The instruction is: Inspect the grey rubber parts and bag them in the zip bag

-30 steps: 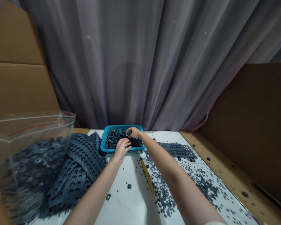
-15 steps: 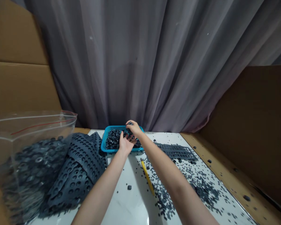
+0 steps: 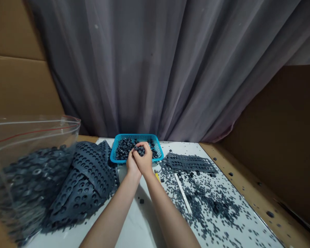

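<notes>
- I have the hands closed together just over the near rim of the basket: the left hand (image 3: 132, 163) and the right hand (image 3: 145, 159) press palm to palm, cupping a small clump of dark rubber rings (image 3: 139, 150) between curled fingers.
- Behind everything hangs a grey curtain (image 3: 155, 69), soft and sheeny, falling in long vertical folds.
- Flat brown cardboard panels (image 3: 15, 82) stand at the left, and a darker panel (image 3: 279, 120) closes off the right.
- The white, marble-veined surface (image 3: 142, 220) sits inside a pitted wooden border (image 3: 250, 182).
- At the left, a clear plastic zip bag (image 3: 33, 127) with a red-lined mouth bulges with ring-shaped pieces.
- Beside it lie heaped, matte grey perforated rubber sheets (image 3: 90, 172), curling and punched with round holes.
- A blue plastic basket (image 3: 135, 137) with a meshed, lattice wall holds a loose heap of the same rings, just beyond the hands.
- A flatter perforated sheet (image 3: 191, 163) lies to the right of the basket.
- A pale, narrow stick (image 3: 183, 194) rests among scattered small rings (image 3: 212, 203), which are thickest on the right side of the surface.
</notes>
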{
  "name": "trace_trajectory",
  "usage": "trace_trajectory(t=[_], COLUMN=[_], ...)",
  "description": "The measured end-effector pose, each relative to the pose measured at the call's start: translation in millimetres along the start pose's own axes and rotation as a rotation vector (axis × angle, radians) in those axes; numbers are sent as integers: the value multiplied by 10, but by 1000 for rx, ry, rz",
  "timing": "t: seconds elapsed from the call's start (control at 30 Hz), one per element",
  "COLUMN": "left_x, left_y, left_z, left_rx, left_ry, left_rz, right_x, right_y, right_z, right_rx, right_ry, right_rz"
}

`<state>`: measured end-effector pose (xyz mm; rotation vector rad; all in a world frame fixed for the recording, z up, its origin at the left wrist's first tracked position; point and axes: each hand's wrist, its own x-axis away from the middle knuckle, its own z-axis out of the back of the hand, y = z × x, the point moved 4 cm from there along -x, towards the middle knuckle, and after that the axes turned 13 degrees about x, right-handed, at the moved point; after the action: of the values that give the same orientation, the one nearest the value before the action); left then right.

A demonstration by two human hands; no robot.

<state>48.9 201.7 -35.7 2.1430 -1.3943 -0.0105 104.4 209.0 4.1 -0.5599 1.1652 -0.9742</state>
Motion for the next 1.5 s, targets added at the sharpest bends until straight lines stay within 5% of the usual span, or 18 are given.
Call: trace_trajectory(t=[0.27, 0.6, 0.93, 1.5], left_x=[501, 488, 760, 926], left_y=[234, 118, 229, 249], left_z=[-17, 77, -171, -261], left_rx=[148, 211, 343, 366], left_ry=[12, 196, 85, -19], left_rz=[-92, 18, 29, 66], right_x=[345, 445, 455, 442], right_y=[-258, -1, -188, -295], right_z=[176, 102, 180, 327], right_rx=[-283, -507, -1097, -1198], right_ry=[102, 172, 361, 399], right_rz=[-55, -482, -680, -862])
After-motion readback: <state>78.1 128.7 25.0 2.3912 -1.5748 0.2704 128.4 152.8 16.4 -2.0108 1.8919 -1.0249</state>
